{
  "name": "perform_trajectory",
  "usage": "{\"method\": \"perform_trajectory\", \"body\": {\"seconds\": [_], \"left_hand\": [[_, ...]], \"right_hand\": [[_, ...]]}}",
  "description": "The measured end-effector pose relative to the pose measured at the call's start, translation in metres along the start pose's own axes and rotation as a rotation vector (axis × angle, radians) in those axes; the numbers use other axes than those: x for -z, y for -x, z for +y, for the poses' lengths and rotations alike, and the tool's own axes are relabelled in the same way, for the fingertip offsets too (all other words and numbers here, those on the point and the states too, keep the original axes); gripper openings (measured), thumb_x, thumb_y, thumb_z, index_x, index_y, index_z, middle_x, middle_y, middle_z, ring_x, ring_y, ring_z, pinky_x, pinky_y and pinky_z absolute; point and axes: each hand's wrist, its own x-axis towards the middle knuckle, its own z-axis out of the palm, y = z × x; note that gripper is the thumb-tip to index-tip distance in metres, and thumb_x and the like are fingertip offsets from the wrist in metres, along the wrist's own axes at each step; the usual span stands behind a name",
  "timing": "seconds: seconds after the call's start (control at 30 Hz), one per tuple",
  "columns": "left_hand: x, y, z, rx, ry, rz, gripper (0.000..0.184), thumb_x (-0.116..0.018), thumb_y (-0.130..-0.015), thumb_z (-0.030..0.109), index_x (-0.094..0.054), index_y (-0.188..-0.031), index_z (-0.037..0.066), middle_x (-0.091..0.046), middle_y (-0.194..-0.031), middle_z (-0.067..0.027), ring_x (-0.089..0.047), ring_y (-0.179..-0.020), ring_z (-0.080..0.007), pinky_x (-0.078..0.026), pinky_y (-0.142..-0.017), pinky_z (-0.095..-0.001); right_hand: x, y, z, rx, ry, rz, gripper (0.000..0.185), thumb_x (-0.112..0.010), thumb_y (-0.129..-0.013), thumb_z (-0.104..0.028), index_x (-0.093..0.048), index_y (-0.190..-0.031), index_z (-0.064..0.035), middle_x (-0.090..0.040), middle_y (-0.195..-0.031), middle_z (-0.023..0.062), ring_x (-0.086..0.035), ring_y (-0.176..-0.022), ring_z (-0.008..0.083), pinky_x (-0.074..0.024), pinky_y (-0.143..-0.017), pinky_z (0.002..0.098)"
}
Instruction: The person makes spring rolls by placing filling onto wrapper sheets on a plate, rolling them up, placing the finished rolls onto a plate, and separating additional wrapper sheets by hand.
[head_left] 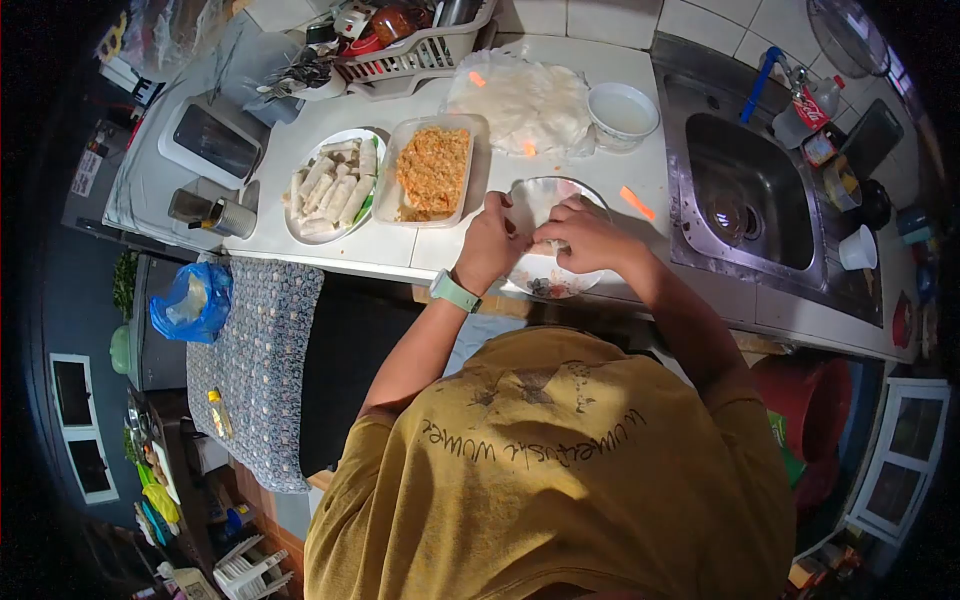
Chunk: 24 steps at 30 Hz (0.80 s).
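Observation:
Both hands work over a floral plate (550,284) at the counter's front edge. A pale spring roll (545,246) lies on it, largely covered by my fingers. My left hand (490,240), with a light green watch on the wrist, is closed at the roll's left end. My right hand (588,236) has its fingers bent and pressed on the roll's right side. To the left stand a clear tub of orange-brown filling (432,172) and a plate of several finished rolls (330,190). Behind the floral plate lies a stack of white wrappers (525,105) on plastic, beside a bowl of cloudy liquid (622,112).
A steel sink (745,185) is on the right, with a cola bottle (805,115) beyond it. At the back left stands a dish rack (415,65). Orange scraps (637,203) lie on the counter. A blue plastic bag (190,303) rests on a cloth-covered surface at left.

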Motion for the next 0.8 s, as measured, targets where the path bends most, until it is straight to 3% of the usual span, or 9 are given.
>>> {"method": "perform_trajectory", "body": {"seconds": [0.07, 0.13, 0.27, 0.4, 0.47, 0.5, 0.6, 0.67, 0.8], "left_hand": [[-0.002, 0.0, 0.005, 0.014, 0.127, 0.003, 0.049, -0.073, -0.068, 0.006, -0.041, -0.105, 0.001, -0.061, -0.069, -0.0174, -0.063, -0.064, -0.0323, -0.049, -0.057, -0.0382], [-0.006, 0.001, 0.006, 0.002, 0.167, -0.011, 0.047, -0.073, -0.069, 0.007, -0.042, -0.103, 0.0, -0.062, -0.069, -0.0168, -0.063, -0.063, -0.0309, -0.049, -0.056, -0.0371], [-0.017, 0.007, -0.003, -0.104, 0.3, -0.056, 0.034, -0.071, -0.072, 0.006, -0.047, -0.095, 0.0, -0.062, -0.071, -0.0142, -0.062, -0.06, -0.0272, -0.048, -0.054, -0.0343], [-0.014, 0.014, 0.002, -0.151, 0.218, -0.146, 0.03, -0.071, -0.073, 0.013, -0.051, -0.093, 0.001, -0.06, -0.071, -0.0117, -0.061, -0.064, -0.0263, -0.048, -0.061, -0.0357], [-0.011, 0.013, 0.006, -0.56, -0.132, -0.071, 0.037, -0.071, -0.074, 0.016, -0.057, -0.105, 0.005, -0.061, -0.075, -0.0094, -0.059, -0.071, -0.0284, -0.047, -0.07, -0.0382], [-0.011, 0.014, 0.008, -0.542, -0.118, -0.07, 0.043, -0.071, -0.074, 0.022, -0.057, -0.112, 0.007, -0.06, -0.077, -0.0107, -0.056, -0.077, -0.0322, -0.044, -0.076, -0.0413], [-0.019, 0.016, 0.002, -0.538, -0.164, -0.09, 0.05, -0.071, -0.074, 0.025, -0.053, -0.118, 0.008, -0.06, -0.089, -0.0129, -0.056, -0.081, -0.0328, -0.044, -0.075, -0.0408], [-0.02, 0.017, 0.002, -0.524, -0.2, -0.076, 0.055, -0.071, -0.074, 0.027, -0.05, -0.121, 0.008, -0.059, -0.095, -0.0139, -0.056, -0.083, -0.0332, -0.044, -0.075, -0.0415], [-0.024, 0.011, -0.003, -0.451, -0.154, -0.103, 0.067, -0.071, -0.074, 0.029, -0.041, -0.13, 0.006, -0.057, -0.103, -0.017, -0.056, -0.087, -0.0347, -0.045, -0.076, -0.0427]], "right_hand": [[0.003, -0.002, -0.002, 0.004, 0.013, -0.012, 0.032, -0.061, -0.065, -0.013, -0.066, -0.096, -0.0163, -0.058, -0.087, 0.0073, -0.051, -0.093, 0.0301, -0.0412, -0.084, 0.0401], [0.006, -0.004, -0.003, -0.057, -0.021, -0.126, 0.038, -0.062, -0.062, -0.009, -0.064, -0.1, -0.0114, -0.056, -0.096, 0.0088, -0.047, -0.102, 0.0302, -0.0367, -0.094, 0.0396], [0.004, -0.001, 0.002, -0.054, -0.056, -0.065, 0.037, -0.063, -0.061, -0.008, -0.062, -0.098, -0.009, -0.057, -0.093, 0.0072, -0.048, -0.099, 0.029, -0.0377, -0.092, 0.0395], [0.025, -0.01, -0.004, -0.225, -0.208, -0.166, 0.034, -0.068, -0.064, -0.012, -0.058, -0.096, -0.008, -0.059, -0.089, 0.0046, -0.054, -0.092, 0.0243, -0.0414, -0.085, 0.0359], [0.03, -0.013, 0.003, -0.213, -0.238, -0.226, 0.039, -0.074, -0.067, -0.018, -0.057, -0.1, -0.0076, -0.061, -0.091, 0.0043, -0.057, -0.088, 0.0201, -0.0441, -0.079, 0.0324], [0.026, -0.014, 0.011, -0.216, -0.237, -0.224, 0.039, -0.074, -0.067, -0.018, -0.057, -0.1, -0.0076, -0.061, -0.091, 0.0043, -0.057, -0.088, 0.0201, -0.0441, -0.079, 0.0324], [0.022, -0.02, 0.026, -0.196, -0.356, -0.302, 0.043, -0.076, -0.066, -0.017, -0.057, -0.104, -0.0076, -0.061, -0.092, 0.0043, -0.057, -0.089, 0.0191, -0.0448, -0.078, 0.032], [0.026, -0.029, 0.029, -0.307, -0.601, -0.41, 0.049, -0.077, -0.066, -0.016, -0.057, -0.11, -0.0082, -0.062, -0.092, 0.0051, -0.057, -0.089, 0.018, -0.045, -0.079, 0.0316], [0.014, -0.04, 0.041, -0.262, -0.56, -0.408, 0.054, -0.079, -0.065, -0.017, -0.056, -0.113, -0.009, -0.062, -0.09, 0.0068, -0.058, -0.088, 0.0186, -0.0459, -0.077, 0.0323]]}}
